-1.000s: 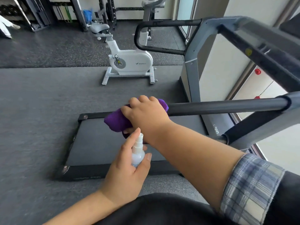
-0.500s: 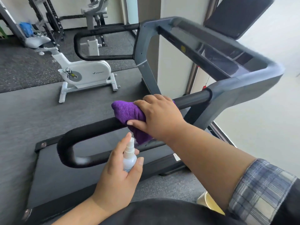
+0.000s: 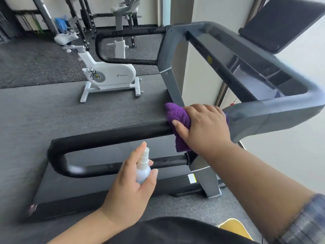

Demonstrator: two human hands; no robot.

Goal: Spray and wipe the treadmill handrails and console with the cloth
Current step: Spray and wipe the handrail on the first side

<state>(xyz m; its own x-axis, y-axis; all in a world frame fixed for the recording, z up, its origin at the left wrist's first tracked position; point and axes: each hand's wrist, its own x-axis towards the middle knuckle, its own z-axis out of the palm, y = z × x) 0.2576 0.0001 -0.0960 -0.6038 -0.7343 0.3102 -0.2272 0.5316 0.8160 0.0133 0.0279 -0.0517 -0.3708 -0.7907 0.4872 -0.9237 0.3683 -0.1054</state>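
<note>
My right hand (image 3: pixel 205 127) presses a purple cloth (image 3: pixel 177 115) around the near black handrail (image 3: pixel 109 136), close to where the rail joins the grey console frame (image 3: pixel 274 117). My left hand (image 3: pixel 130 184) holds a small white spray bottle (image 3: pixel 143 169) upright below the rail, index finger on its nozzle. The glossy console panel (image 3: pixel 246 71) runs across the upper right, with a dark screen (image 3: pixel 281 23) above it. The far handrail (image 3: pixel 123 46) loops on the other side.
The treadmill deck (image 3: pixel 88 189) lies below the rail on grey gym flooring. A white exercise bike (image 3: pixel 109 76) stands beyond it, with racks along the back wall. A yellow object (image 3: pixel 233 228) shows at the bottom right by my dark clothing.
My right hand has slid the cloth along the near handrail from its free end toward the console. The view has swung right and nearer. My left hand keeps holding the bottle below the rail.
</note>
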